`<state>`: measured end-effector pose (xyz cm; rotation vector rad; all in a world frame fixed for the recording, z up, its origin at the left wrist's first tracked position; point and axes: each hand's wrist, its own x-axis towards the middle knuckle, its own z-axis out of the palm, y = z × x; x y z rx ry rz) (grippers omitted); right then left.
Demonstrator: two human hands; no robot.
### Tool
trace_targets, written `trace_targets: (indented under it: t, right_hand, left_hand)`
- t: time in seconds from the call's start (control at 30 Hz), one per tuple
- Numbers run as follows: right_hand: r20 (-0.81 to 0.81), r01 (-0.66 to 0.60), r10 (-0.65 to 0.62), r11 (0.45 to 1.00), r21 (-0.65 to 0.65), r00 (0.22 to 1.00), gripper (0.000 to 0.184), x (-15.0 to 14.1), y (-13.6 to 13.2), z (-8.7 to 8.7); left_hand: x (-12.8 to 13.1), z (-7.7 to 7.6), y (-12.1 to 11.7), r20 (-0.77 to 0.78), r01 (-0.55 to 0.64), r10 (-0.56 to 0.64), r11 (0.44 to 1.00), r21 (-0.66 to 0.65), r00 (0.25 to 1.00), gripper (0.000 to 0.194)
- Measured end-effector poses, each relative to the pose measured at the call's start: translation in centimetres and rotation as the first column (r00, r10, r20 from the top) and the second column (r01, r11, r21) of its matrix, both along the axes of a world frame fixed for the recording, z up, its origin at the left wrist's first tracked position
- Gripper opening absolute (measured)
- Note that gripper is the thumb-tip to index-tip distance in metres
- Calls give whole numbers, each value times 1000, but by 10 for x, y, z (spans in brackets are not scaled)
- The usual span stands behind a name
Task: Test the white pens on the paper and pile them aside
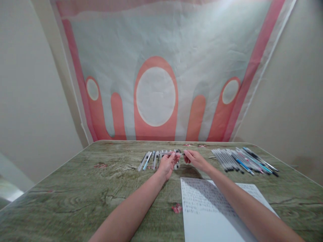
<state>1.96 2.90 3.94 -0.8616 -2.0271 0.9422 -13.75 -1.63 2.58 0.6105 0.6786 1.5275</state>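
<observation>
Above the table, my left hand (168, 165) pinches a slim pen (165, 153) with a pale, see-through barrel, held nearly level. My right hand (194, 159) has its fingers closed at the pen's dark right end; whether they grip a cap or the tip is too small to tell. Under and behind my left hand lies a row of pens (146, 161), side by side, some clear and one light blue. My left hand hides part of that row.
To the right lies a larger group of pens (224, 160), many clear, others blue or black. A sheet of paper (202, 222) with handwriting lies under my right forearm. The wood-patterned table (75, 191) ends at a wall hung with a printed sheet (156, 40).
</observation>
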Motion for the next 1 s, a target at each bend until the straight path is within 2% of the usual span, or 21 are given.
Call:
trace_targets:
  t: [0.13,0.2,0.3,0.43,0.53,0.73,0.9,1.0]
  right_hand:
    - [-25,-21,21,1000,21,999,33,1,0,1]
    - [2,-21,21,999,32,1000,37,1,0,0]
    - [8,-17,18,1000,-24,1000,45,1,2,-2]
    - [-27,-9,8,1000,-22,1000,36,1,1,-2]
    - [-12,-6,6,1000,4,1000,38,0,1,-2]
    - [-99,-57,45,991,-120,994,43,-1,-5,3]
    - [-80,-44,40,998,-48,996,43,1,-9,9]
    - [-132,-43,22,987,-155,991,46,1,-10,9]
  left_hand:
    - [0,0,0,1,13,-13,1000,12,1000,12]
    - [1,-1,0,-13,35,-35,999,7,999,13]
    - [1,-2,0,-9,35,-35,999,-1,999,13]
    - [1,-1,0,5,14,-14,1000,-10,1000,13]
    - [1,0,-1,-4,37,-37,999,-5,999,13]
    - [4,5,-4,29,39,-39,999,-10,999,11]
    - [5,7,-4,16,58,-58,998,-8,998,10]
    - [5,7,-5,-14,62,-62,998,28,998,12]
